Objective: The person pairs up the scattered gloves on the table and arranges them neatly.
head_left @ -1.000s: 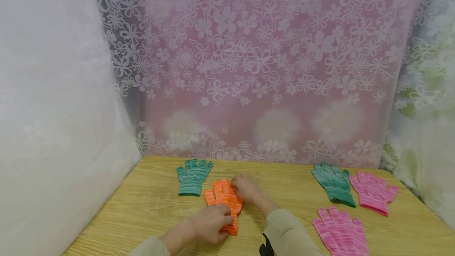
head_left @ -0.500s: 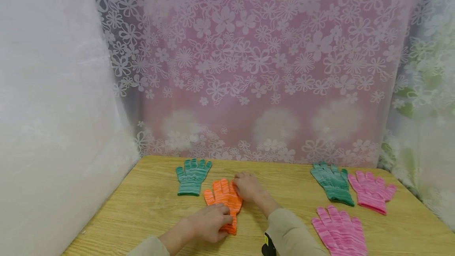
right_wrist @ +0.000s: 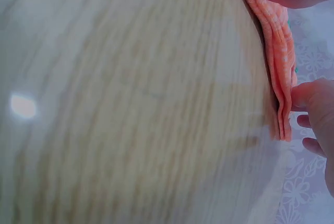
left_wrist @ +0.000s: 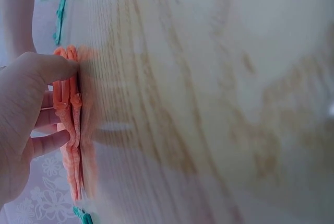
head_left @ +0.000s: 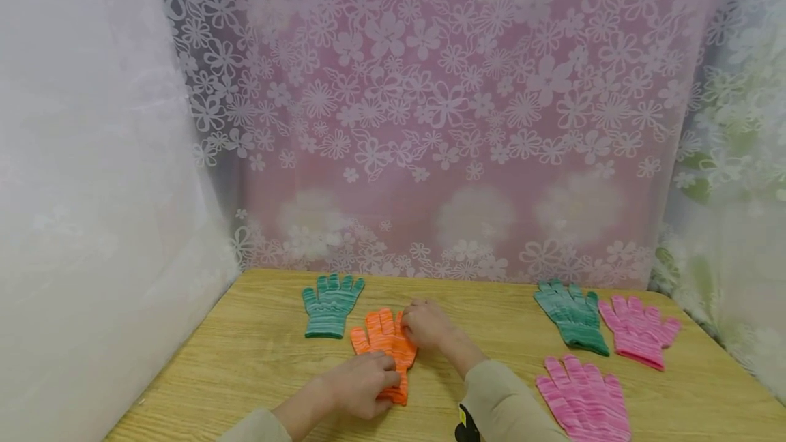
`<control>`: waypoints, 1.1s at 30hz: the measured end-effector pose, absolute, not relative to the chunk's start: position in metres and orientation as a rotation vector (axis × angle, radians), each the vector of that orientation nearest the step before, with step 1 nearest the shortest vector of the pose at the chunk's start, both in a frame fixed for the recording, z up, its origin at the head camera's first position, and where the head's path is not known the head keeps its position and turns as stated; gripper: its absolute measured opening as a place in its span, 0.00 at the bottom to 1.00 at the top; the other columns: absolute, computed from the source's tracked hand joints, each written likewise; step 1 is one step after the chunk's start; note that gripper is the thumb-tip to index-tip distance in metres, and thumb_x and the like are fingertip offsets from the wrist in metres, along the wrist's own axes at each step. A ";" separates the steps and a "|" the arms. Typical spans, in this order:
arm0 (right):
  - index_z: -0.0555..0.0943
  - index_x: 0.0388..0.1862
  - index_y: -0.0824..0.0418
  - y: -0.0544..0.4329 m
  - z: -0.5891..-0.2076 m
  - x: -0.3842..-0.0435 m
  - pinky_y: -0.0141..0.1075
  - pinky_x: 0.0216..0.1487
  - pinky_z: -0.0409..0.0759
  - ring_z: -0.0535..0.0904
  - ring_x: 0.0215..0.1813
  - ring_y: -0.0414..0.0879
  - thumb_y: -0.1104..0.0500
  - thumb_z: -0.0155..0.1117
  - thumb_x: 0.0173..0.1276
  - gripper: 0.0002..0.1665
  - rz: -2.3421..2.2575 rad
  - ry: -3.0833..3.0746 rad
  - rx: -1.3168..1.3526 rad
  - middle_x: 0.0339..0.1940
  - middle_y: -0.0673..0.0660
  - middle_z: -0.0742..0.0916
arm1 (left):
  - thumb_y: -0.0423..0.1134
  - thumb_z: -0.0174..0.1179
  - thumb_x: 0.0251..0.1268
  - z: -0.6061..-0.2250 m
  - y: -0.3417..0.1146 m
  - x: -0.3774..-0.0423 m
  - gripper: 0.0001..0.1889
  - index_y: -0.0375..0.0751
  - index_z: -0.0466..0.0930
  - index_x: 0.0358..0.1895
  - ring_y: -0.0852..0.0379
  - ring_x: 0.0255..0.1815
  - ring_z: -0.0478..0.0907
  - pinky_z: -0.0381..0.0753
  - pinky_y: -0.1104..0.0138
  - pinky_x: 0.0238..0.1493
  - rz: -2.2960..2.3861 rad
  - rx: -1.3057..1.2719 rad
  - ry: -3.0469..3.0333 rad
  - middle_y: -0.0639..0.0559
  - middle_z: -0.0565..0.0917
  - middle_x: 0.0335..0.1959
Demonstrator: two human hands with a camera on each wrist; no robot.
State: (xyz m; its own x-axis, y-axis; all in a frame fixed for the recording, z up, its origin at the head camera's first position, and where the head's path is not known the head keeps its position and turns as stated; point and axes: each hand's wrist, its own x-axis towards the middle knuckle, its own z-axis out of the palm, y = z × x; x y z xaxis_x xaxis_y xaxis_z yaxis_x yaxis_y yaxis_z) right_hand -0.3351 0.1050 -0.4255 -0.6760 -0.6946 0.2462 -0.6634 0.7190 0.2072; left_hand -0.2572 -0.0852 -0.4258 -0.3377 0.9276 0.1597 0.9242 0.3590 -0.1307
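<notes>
An orange knit glove (head_left: pixel 387 333) lies on the wooden table, its fingers pointing away from me. Several fabric layers show along its edge (left_wrist: pixel 75 114) in the left wrist view. My left hand (head_left: pixel 362 384) grips it near the cuff, thumb at the cuff's edge and bent fingers over the fabric. At the far right side of the glove, my right hand (head_left: pixel 426 325) pinches the finger ends, covering some of them. The right wrist view has the right thumb (right_wrist: pixel 305 96) against the layered orange fabric (right_wrist: pixel 279 62).
Close behind on the left lies a green glove (head_left: pixel 331 309). Another green glove (head_left: pixel 574 319) lies at the back right, touching a pink glove (head_left: pixel 641 333). A second pink glove (head_left: pixel 586 401) is nearer on the right. A floral curtain (head_left: pixel 454 121) hangs behind the table (head_left: pixel 221 360).
Both hands stay on the orange glove in nearly the same pose. The whole head view has shifted very slightly.
</notes>
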 end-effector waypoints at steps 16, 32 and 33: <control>0.85 0.39 0.50 0.084 -0.428 -0.331 0.45 0.51 0.72 0.74 0.49 0.46 0.58 0.57 0.67 0.09 -0.052 -2.682 1.085 0.45 0.46 0.83 | 0.46 0.62 0.56 -0.426 -0.087 -0.256 0.06 0.53 0.75 0.32 0.67 0.27 0.63 0.61 0.77 0.32 0.054 -1.660 -2.370 0.63 0.68 0.28; 0.83 0.40 0.50 0.087 -0.425 -0.329 0.46 0.53 0.71 0.73 0.50 0.45 0.61 0.56 0.67 0.10 -0.107 -2.704 1.052 0.45 0.47 0.83 | 0.46 0.62 0.56 -0.425 -0.086 -0.255 0.06 0.52 0.76 0.35 0.66 0.29 0.64 0.63 0.77 0.33 0.059 -1.654 -2.405 0.62 0.70 0.30; 0.83 0.40 0.50 0.088 -0.425 -0.329 0.46 0.53 0.71 0.73 0.50 0.45 0.61 0.56 0.67 0.10 -0.106 -2.704 1.053 0.45 0.47 0.83 | 0.46 0.62 0.57 -0.425 -0.086 -0.255 0.06 0.52 0.76 0.35 0.66 0.29 0.64 0.63 0.77 0.33 0.055 -1.658 -2.406 0.62 0.70 0.30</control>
